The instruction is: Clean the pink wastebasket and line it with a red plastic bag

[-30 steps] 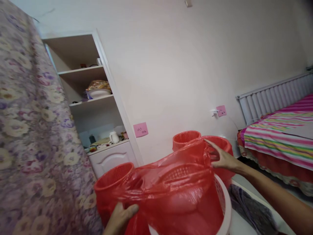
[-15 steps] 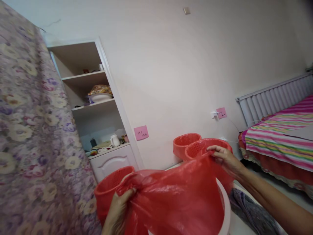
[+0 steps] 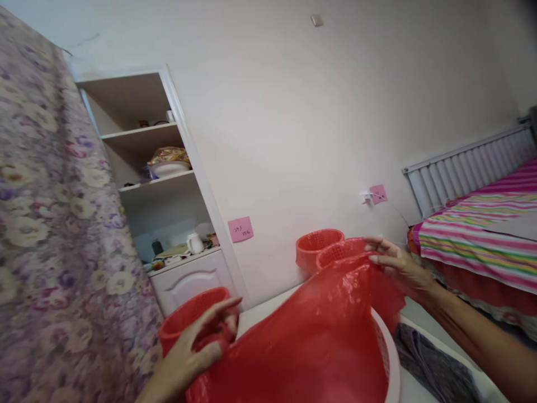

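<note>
The red plastic bag [image 3: 323, 330] is stretched between the two hands over a basket with a white rim [image 3: 388, 358], and its long axis runs from about 8 o'clock to 2 o'clock across the lower part of the view — low at the left, rising to the far right. The left hand [image 3: 197, 350] sits at the near, low end, at roughly 7 o'clock in the frame; its thumb and lower fingers pinch a bunched fold of the film while the forefinger stands out straight, so the grip is closed on the bag but only by part of the hand. The right hand [image 3: 394, 263] is at the far, high end, at about 3 o'clock; its fingers are pressed together on the raised edge of the film, holding it up taut above the basket. From the left grip the bulk of the bag lies toward 2 o'clock; from the right grip it falls away toward 8 o'clock. The left hand is the nearer to the camera, the right reaches out over the basket's far side. Three more red mesh baskets stand about — one [image 3: 188, 316] just behind the left hand, touching or nearly touching it, and two [image 3: 319, 243] close together beyond the bag, at 12 o'clock from its middle. A grey cloth [image 3: 432, 369] lies on the pale surface under the right forearm.
</note>
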Available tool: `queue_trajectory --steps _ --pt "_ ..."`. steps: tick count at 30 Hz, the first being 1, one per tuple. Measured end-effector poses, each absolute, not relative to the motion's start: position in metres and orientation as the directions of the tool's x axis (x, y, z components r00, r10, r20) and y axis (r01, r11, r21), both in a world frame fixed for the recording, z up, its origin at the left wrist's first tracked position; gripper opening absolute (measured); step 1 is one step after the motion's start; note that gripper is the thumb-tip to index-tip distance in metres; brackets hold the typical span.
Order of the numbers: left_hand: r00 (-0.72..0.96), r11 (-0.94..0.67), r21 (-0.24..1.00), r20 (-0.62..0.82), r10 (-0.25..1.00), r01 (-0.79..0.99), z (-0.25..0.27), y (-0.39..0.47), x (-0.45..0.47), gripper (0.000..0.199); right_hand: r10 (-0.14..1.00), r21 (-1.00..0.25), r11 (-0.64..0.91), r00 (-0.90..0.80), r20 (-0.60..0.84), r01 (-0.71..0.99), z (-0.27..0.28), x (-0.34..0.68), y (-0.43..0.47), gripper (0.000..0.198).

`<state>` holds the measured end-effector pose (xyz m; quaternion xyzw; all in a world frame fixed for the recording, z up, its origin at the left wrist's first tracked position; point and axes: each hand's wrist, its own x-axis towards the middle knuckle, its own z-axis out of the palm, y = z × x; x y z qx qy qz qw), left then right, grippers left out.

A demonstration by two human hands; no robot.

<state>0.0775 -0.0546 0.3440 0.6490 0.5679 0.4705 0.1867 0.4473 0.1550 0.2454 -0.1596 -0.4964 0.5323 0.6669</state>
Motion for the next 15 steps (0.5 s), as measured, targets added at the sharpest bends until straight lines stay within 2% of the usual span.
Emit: queue_trajectory --steps 2,3,5,7,8,9,11,13,15 --pt "-0.032 -0.210 0.626 0.353 0.935 0.751 0.348 -0.057 0.088 0.072 0.852 -0.791 0.345 -0.185 0.490 -0.506 0.252 0.450 0.150 0.049" --pt "-0.041 -0.154 0.544 0.329 0.944 0.825 0.348 -0.057 0.094 0.064 0.839 -0.816 0.333 -0.245 0.485 -0.473 0.255 0.452 0.149 0.045" --pt "-0.062 -0.045 0.365 0.275 0.959 0.930 0.344 -0.057 0.105 0.036 0.815 -0.850 0.355 -0.317 0.485 -0.389 0.260 0.453 0.150 0.036" --pt "-0.007 -0.037 0.215 0.202 0.979 0.976 0.338 -0.056 0.112 0.013 0.797 -0.872 0.424 -0.357 0.487 -0.244 0.265 0.454 0.152 0.036" --pt "0.038 -0.073 0.186 0.184 0.982 0.980 0.334 -0.056 0.115 0.012 0.782 -0.875 0.459 -0.397 0.481 -0.154 0.266 0.455 0.154 0.037" --pt "0.083 -0.119 0.183 0.194 0.978 0.976 0.332 -0.056 0.116 0.011 0.760 -0.867 0.493 -0.453 0.466 -0.066 0.268 0.455 0.155 0.037" --pt "0.144 -0.216 0.261 0.269 0.952 0.941 0.329 -0.058 0.118 0.009 0.702 -0.818 0.568 -0.571 0.426 0.088 0.270 0.456 0.155 0.032" --pt "0.135 -0.292 0.413 0.367 0.920 0.863 0.328 -0.061 0.118 0.014 0.663 -0.727 0.653 -0.623 0.415 0.211 0.271 0.456 0.153 0.024" --pt "0.085 -0.333 0.578 0.412 0.907 0.745 0.328 -0.063 0.118 0.018 0.672 -0.619 0.708 -0.594 0.442 0.340 0.269 0.455 0.151 0.020"
